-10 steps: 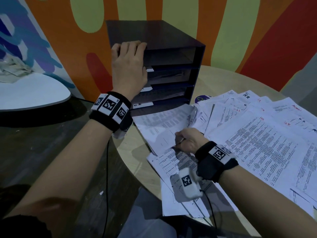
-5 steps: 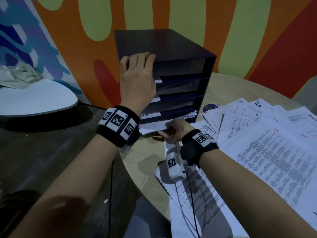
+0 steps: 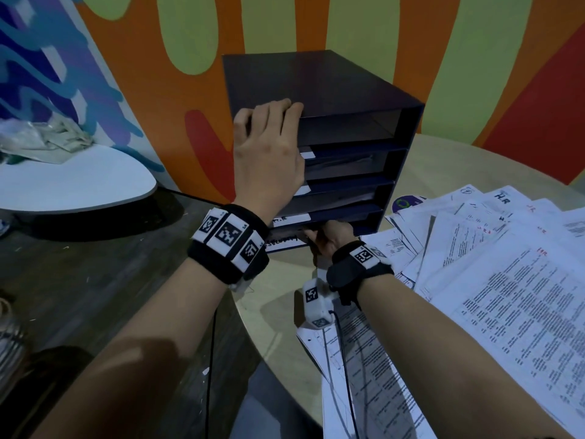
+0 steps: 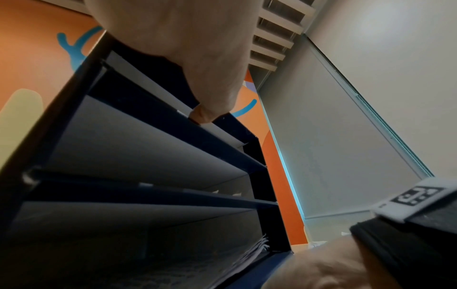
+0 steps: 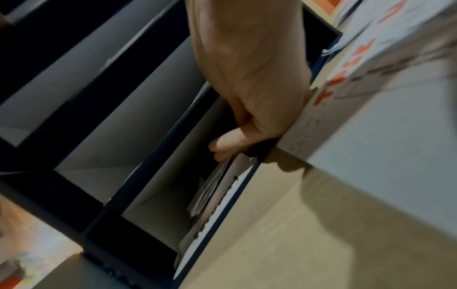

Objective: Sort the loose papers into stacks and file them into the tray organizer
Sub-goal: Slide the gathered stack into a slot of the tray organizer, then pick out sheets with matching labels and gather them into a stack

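right fingers [image 5: 223, 145] in tray organizer [image 3: 332, 99] bottom slot | touching papers [image 5: 210, 187]

The dark blue tray organizer [image 3: 332, 90] stands upright on the round table, with four open shelves. Some sheets [image 5: 210, 187] lie in its lowest shelf. Many loose printed papers [image 3: 506, 296] lie spread just beside it, overlapping.

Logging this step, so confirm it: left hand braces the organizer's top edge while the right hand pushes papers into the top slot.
Wrong slot. The right hand pushes the papers into the bottom slot, as the head and right wrist views show. The left hand does brace the top edge of the tray organizer.
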`<move>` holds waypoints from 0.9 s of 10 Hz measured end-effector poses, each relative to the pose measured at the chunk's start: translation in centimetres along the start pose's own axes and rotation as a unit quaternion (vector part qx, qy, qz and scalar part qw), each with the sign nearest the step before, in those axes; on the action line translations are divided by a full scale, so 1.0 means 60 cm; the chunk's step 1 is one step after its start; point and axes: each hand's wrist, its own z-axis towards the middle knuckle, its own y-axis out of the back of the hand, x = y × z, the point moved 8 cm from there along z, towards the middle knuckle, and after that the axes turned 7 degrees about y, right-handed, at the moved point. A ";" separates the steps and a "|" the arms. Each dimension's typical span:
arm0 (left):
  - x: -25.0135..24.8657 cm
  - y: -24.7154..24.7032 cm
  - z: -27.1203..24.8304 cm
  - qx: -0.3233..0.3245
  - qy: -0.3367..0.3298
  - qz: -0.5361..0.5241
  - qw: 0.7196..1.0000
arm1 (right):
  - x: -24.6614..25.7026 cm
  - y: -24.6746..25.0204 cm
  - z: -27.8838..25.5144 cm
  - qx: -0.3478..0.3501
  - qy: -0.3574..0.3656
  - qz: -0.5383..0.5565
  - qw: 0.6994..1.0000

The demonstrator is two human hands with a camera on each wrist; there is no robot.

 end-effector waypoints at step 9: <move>-0.319 -0.064 -0.098 0.334 -0.049 -0.325 0.883 | 0.393 0.361 -0.223 -0.157 0.312 -0.352 0.868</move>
